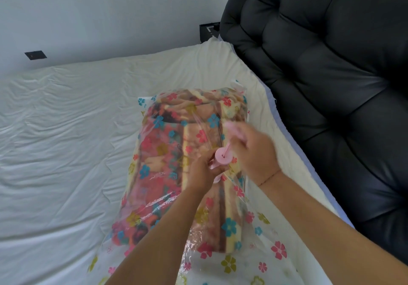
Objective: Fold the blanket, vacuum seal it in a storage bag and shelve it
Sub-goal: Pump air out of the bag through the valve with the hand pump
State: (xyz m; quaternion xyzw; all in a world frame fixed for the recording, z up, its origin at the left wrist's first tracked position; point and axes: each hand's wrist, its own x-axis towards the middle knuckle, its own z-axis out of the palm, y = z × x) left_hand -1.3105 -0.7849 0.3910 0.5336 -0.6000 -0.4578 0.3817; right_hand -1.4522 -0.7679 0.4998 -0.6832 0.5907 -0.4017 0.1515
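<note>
Upright on the blanket [163,143] in its storage bag [254,251] beneath both hands, the pump barrel [220,157] is gripped by the left hand [204,172]; its handle [231,129], raised above on that axis, is clasped by the blurred right hand [251,152].

Left hand [202,171] curled low, right hand [252,152] curled just above

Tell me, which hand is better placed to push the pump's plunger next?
Right. The right hand sits atop the rod of the pink pump, though blurred; the left hand holds the barrel low against the storage bag, steadying it.
</note>
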